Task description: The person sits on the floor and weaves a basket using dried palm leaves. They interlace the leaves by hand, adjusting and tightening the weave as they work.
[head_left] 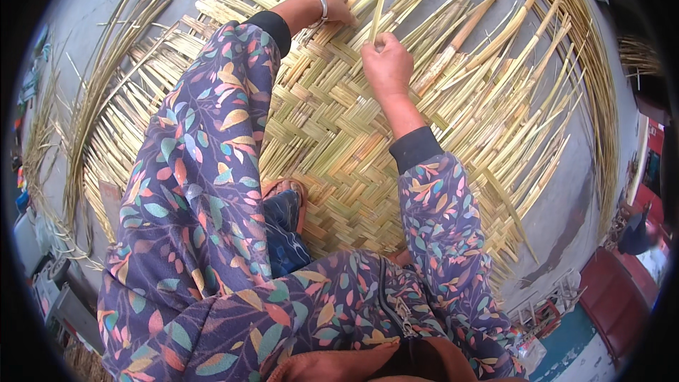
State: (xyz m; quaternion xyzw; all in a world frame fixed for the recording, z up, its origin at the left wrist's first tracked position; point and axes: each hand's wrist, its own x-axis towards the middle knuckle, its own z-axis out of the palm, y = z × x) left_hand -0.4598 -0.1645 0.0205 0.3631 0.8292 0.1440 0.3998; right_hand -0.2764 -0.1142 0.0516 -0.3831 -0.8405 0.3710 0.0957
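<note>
A half-woven mat (339,141) of flat green and straw-coloured reed strips lies beneath me, woven in a zigzag pattern. Loose strip ends (516,78) fan out from its far and right edges. My right hand (387,64) is closed in a fist round a split reed strip (382,7), which rises from it and points away from me. Just left of it, my left hand (336,7), with a silver bangle at the wrist, reaches down to the far edge of the weave. Its fingers are curled among the strips, and what they pinch is hidden.
Bundles of long thin reeds lie on the grey floor at the left (92,106) and right (594,78). My sandalled foot (286,187) rests on the mat. A dark red chair (615,304) stands at the lower right, grey chairs (67,304) at the lower left.
</note>
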